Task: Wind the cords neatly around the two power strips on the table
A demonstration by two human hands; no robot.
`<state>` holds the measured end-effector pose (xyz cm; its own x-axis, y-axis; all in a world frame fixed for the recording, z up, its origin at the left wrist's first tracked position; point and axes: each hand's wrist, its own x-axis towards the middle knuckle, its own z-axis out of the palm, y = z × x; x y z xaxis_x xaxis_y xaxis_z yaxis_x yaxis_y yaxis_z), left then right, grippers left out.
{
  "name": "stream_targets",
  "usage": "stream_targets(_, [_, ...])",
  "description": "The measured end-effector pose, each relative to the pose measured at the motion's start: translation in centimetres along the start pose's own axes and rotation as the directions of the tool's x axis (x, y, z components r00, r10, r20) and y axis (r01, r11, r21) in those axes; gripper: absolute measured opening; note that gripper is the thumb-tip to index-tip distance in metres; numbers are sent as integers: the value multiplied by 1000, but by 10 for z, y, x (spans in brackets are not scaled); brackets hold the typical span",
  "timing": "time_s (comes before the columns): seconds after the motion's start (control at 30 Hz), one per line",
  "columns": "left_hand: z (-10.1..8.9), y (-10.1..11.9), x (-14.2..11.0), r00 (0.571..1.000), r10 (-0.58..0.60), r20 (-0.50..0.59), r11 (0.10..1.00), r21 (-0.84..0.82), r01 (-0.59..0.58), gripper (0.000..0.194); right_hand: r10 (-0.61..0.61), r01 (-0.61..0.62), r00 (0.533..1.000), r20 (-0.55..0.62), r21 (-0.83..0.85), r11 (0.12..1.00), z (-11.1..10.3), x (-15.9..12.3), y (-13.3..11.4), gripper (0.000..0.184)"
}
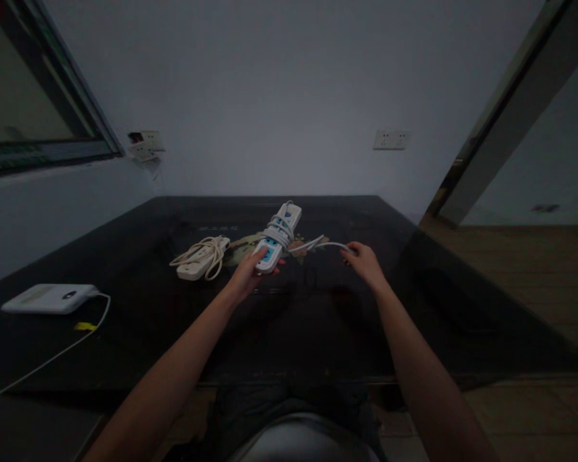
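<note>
My left hand (248,271) is closed round the near end of a white power strip (271,255) with blue socket faces, tilted up above the table. Its grey-white cord (280,232) is wound several times about the strip's middle. From there the loose part of the cord stretches to the right, where my right hand (360,260) pinches it between thumb and fingers. Left of my left hand, a second white power strip (192,271) lies on the table with its cream cord looped over it.
The dark glossy table (312,340) meets a pale wall. A white device (51,299) with a cable lies at the left, near a small yellow piece (85,326). Wall sockets (391,140) are at the back right, more sockets (147,146) at the back left.
</note>
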<state>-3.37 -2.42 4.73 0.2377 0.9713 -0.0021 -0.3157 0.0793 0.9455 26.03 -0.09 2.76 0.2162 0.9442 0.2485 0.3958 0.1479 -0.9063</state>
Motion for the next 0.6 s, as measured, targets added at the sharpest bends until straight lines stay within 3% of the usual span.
stream_targets(0.1, [-1, 3, -3, 988, 15, 156, 1000, 21, -18, 37, 36, -34, 998, 59, -39, 999, 9, -3, 2, 6])
stream_targets(0.17, [-1, 4, -6, 947, -23, 320, 997, 80, -2, 43, 55, -53, 996, 75, -32, 998, 12, -4, 2, 8])
stream_targets(0.3, [1, 6, -16, 792, -200, 577, 966, 253, 59, 48, 43, -47, 997, 58, 67, 997, 8, -2, -1, 14])
stream_targets(0.4, [3, 8, -21, 698, -344, 628, 913, 399, 91, 43, 15, -12, 1000, -12, 183, 983, -4, 0, -8, 23])
stream_targets(0.43, [4, 8, -21, 690, -372, 621, 897, 432, 95, 42, 3, 12, 998, -59, 252, 968, -8, 1, -11, 25])
stream_targets(0.5, [4, 7, -20, 718, -380, 583, 884, 458, 96, 40, -19, 97, 984, -177, 443, 891, -16, 1, -17, 25])
stream_targets(0.6, [1, 2, -13, 840, -298, 454, 905, 415, 96, 38, -26, 232, 955, -296, 689, 687, -22, 0, -22, 21])
